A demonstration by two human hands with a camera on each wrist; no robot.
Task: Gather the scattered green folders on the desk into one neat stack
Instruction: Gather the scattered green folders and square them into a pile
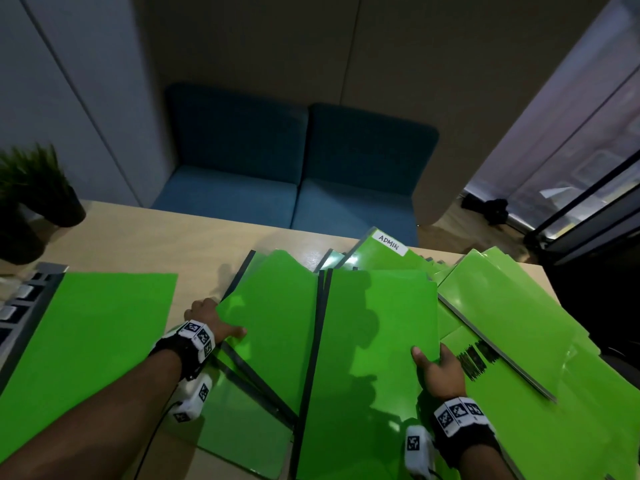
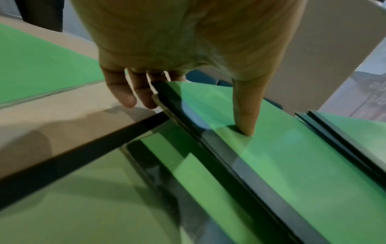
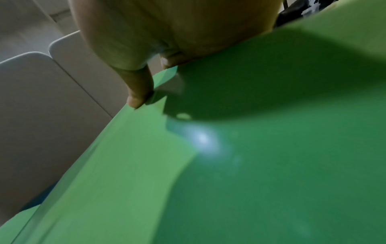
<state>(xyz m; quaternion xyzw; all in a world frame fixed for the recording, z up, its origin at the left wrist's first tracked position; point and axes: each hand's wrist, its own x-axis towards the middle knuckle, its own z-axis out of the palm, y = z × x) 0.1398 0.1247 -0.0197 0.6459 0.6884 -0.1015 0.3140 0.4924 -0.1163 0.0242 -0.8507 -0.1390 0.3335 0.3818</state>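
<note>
Head view | left hand [image 1: 211,323] pinches folder [image 1: 273,320] | right hand [image 1: 438,370] pinches folder edge, fingers hidden beneath

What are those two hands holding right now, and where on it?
The left hand grips a glossy green folder by its left, black-spined edge; the right hand pinches the neighbouring green folder at its right edge.

Glossy green folders [image 1: 377,327], black spines, fanned overlapping across desk; one [image 1: 93,327] lies apart left.
</note>
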